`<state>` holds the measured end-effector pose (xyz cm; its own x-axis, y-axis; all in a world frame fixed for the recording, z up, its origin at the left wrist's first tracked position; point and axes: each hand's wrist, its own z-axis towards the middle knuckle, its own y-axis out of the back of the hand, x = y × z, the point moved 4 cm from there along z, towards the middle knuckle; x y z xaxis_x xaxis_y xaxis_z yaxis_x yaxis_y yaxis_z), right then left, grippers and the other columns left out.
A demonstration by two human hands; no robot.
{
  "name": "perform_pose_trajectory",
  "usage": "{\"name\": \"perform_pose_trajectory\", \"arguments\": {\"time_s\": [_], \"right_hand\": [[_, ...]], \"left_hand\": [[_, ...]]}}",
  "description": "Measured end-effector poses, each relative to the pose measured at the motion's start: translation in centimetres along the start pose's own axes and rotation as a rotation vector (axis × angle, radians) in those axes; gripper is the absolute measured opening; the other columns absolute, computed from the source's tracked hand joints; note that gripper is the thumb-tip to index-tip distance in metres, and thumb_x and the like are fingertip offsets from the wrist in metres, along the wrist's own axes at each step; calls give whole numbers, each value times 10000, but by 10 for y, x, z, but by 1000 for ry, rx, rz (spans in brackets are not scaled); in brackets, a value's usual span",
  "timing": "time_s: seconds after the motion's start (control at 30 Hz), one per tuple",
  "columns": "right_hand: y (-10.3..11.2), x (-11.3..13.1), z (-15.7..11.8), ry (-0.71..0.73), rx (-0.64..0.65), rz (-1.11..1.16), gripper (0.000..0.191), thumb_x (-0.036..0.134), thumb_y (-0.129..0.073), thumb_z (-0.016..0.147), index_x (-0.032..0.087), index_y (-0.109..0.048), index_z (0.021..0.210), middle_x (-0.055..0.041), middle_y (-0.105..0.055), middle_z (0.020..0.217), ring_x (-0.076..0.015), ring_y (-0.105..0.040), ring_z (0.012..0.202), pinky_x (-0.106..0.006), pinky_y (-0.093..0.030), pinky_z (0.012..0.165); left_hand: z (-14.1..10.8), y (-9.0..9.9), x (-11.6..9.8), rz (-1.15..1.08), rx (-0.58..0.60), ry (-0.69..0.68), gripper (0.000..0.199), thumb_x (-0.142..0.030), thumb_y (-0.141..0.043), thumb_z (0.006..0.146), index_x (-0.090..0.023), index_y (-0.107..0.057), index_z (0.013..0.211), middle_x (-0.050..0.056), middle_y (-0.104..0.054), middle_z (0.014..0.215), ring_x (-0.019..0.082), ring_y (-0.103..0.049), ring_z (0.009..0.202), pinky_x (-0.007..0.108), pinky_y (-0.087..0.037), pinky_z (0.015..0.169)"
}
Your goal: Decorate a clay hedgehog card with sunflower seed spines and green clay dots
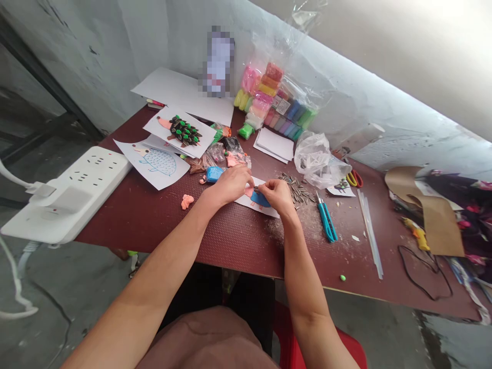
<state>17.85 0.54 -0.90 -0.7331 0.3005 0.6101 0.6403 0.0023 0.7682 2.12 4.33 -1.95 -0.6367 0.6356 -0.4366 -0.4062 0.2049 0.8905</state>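
Modelling clay (214,174) matt; drawing paper (132,156) smooth; tabletop (154,225) glossy laminate

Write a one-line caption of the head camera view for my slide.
Seen from the head camera, the right hand presses blue clay onto a hedgehog drawing, with the left hand alongside, near sunflower seeds.

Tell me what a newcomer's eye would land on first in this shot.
First come the two hands meeting over blue modelling clay on a hedgehog drawing, mid-way along the dark red table. Up to the left lies a hedgehog picture with green-tipped dark spines, and behind it, by the wall, a clear bag of brightly coloured clay. A large white power strip juts out at the table's left end.
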Motion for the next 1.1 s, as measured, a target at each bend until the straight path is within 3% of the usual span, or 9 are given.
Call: {"name": "perform_pose_trajectory", "arguments": {"time_s": [0.5,0.9,1.1], "right_hand": [[2,0,1,29,-51,-43,274,406,-633,771,163,-729,689,-9,-639,623,-133,-491,600,-273,-336,596],[3,7,1,14,-36,-136,229,360,-655,766,167,-709,656,-1,-604,598,-136,-498,600,-275,-340,605],[3,4,2,29,-52,-94,248,380,-626,776,171,-710,673,-9,-617,612,-139,-495,605,-272,-346,605]], "left_hand": [[1,-5,5,-16,-27,-38,249,-126,-710,920,-232,-867,1081,102,-777,1186,255,-700,1169,404,-550,1092],[1,-3,1,51,-11,-29,190,-160,-747,902,-248,-878,1008,91,-776,1125,252,-692,1174,357,-562,1057],[0,-2,3,6,-20,-15,271,-96,-695,898,-240,-870,1047,91,-786,1140,253,-699,1157,389,-559,1067]]}}
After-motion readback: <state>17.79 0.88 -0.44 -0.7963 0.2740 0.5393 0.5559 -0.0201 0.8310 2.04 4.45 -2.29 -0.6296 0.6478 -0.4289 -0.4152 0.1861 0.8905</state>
